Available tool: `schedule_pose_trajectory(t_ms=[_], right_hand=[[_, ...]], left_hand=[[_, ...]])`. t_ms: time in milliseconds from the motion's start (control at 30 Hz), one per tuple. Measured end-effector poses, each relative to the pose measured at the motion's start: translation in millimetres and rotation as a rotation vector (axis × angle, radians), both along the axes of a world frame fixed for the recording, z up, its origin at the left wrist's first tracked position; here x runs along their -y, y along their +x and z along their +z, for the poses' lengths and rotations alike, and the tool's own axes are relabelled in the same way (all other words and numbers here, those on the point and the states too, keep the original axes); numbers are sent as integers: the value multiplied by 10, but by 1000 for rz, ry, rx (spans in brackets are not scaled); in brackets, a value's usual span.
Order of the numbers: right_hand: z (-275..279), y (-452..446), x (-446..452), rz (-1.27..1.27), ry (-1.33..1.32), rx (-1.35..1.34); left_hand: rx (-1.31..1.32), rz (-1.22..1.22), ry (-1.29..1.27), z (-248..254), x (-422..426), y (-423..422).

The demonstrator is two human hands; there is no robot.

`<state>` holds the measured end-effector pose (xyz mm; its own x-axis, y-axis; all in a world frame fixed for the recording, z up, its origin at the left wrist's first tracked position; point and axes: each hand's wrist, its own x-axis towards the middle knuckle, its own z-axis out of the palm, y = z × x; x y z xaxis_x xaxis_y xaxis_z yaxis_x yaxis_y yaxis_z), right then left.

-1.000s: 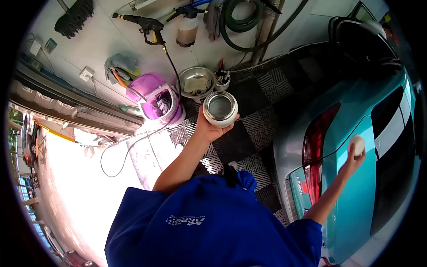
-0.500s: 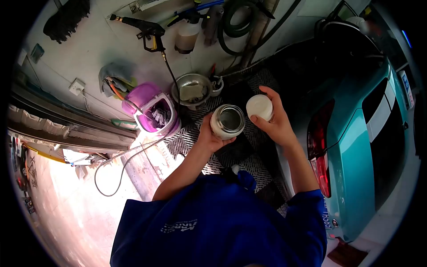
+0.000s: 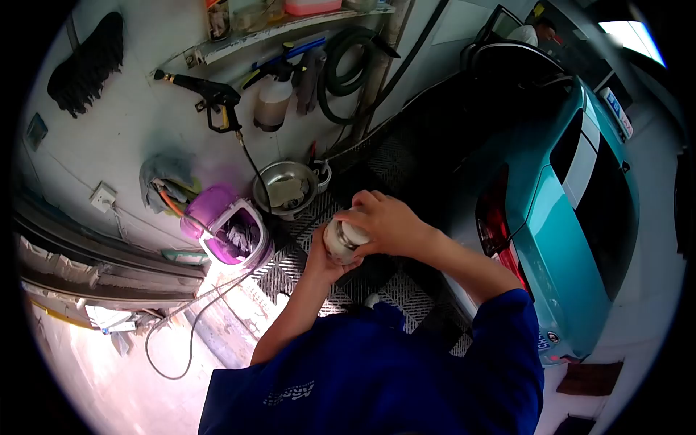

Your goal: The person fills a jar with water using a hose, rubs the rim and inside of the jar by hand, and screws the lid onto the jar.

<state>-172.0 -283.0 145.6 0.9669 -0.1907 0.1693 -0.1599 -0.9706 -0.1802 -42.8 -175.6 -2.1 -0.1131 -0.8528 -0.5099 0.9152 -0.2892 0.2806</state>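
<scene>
A pale jar with a shiny metal rim (image 3: 339, 245) is held in front of my chest. My left hand (image 3: 324, 259) is wrapped round its side from the left and below. Over the jar's top, my right hand (image 3: 380, 223) has its fingers curved round a round whitish lid (image 3: 353, 230). The lid lies at the jar's mouth, partly covered by my fingers; how closely it sits on the rim is hidden.
A purple bucket (image 3: 230, 235) and a metal basin (image 3: 285, 190) stand by the wall. A spray gun (image 3: 210, 101), spray bottle (image 3: 272, 105) and green hose (image 3: 348, 72) hang above. A teal car (image 3: 565, 232) is at the right; another person (image 3: 533, 32) is beyond it.
My right hand came from the teal car with the round whitish piece and moved left onto the jar's top. My left hand has kept hold of the jar. The view has shifted, showing a shelf and a person.
</scene>
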Motion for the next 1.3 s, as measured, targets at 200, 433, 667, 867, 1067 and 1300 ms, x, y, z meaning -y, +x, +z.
schedule_pose_trajectory(t_ms=[200, 433, 667, 867, 1067, 1300], right_hand=[[-53, -82, 0, 8, 69, -125], [178, -190, 3, -192, 193, -303], [266, -409, 27, -49, 52, -141], [292, -385, 172, -59, 191, -202], [319, -250, 12, -259, 9, -417], [345, -141, 139, -21, -30, -254]], left_hand=[[-95, -71, -55, -99, 107, 9], [-14, -20, 137, -106, 28, -82], [-26, -75, 59, 144, 156, -201], [-8, -74, 69, 113, 174, -221], [19, -49, 69, 150, 120, -203], [55, -22, 83, 100, 158, -69]])
